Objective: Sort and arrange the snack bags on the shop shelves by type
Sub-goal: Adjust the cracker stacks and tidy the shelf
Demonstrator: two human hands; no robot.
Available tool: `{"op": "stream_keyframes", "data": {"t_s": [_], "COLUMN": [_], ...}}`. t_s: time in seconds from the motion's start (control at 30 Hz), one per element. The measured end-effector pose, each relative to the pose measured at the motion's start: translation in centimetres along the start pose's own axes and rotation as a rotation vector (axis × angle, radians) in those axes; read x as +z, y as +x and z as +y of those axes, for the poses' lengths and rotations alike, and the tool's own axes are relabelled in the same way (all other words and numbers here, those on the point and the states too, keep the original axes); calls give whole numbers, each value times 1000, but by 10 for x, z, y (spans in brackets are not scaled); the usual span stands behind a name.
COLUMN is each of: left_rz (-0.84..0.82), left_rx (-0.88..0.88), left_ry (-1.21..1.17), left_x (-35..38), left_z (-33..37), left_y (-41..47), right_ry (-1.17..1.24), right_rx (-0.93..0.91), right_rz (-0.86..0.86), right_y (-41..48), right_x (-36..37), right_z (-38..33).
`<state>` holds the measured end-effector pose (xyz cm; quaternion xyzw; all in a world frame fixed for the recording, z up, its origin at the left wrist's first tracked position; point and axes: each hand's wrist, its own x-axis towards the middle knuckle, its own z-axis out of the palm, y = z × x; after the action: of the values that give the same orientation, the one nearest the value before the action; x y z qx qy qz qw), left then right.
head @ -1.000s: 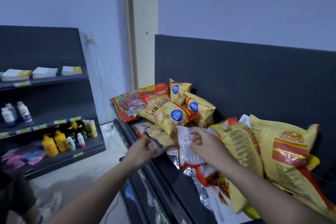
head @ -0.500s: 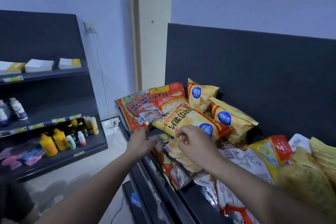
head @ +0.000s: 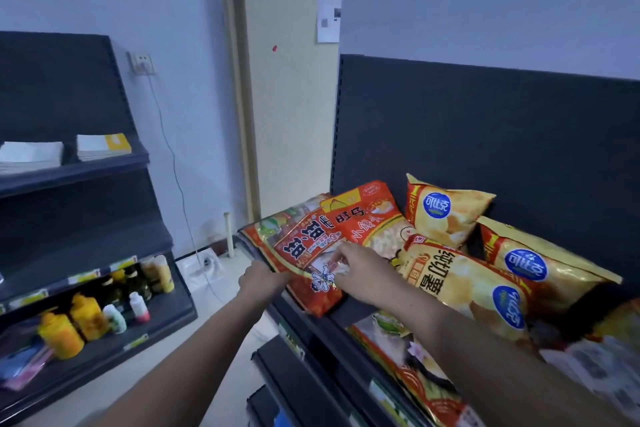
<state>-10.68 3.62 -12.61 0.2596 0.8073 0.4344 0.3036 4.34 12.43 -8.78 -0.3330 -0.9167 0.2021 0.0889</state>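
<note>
Fingers [head: 341, 254] of the right hand [head: 369, 276] are drawn together in a pinch on the pale, clear patch of a red snack bag [head: 304, 250], near its middle. The left hand [head: 263, 282] is curled on the same bag's near left edge with the thumb laid on top; its other fingers are hidden below, so I cannot tell how they lie.

The red snack bag sits tilted at the left end of the dark shelf [head: 349, 310], close to the front edge. It overlaps an orange bag [head: 367, 218] behind it and a green-topped pack [head: 277, 224] underneath.

Just to the right lie three yellow bags with round blue logos. The rear crisp bag [head: 446, 215] leans against the back panel [head: 485, 135], the far crisp bag [head: 540, 265] lies beside it, and the front crisp bag [head: 464, 284] lies partly under the right forearm. A blurred flat bag [head: 408, 367] lies on the shelf nearer the camera.

Across the floor stands a second shelf unit [head: 86, 218], holding yellow bottles [head: 59, 336] low down and white stacks [head: 104, 146] higher up.
</note>
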Motion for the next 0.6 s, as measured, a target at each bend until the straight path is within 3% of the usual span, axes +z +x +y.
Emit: {"op": "stream_keyframes", "data": {"t_s": [0.17,0.33,0.47,0.6], "left_rz": [41,127,100,88], "left_rx": [-60,-239,-123,45], "left_ry": [-52,-435,-370,-476], "left_x": [2,-3,-5,-17], "left_z": [-13,-14,-9,22], "left_y": [53,87,114,117], "right_ry": [-16,-4,-6,-52], "right_rx": [15,28,-13,-72], "right_rz": [22,-18,-51,-84], "right_y": [33,65,89,108], "right_x": [3,4,5,6], "right_z": [3,10,7,-1]}}
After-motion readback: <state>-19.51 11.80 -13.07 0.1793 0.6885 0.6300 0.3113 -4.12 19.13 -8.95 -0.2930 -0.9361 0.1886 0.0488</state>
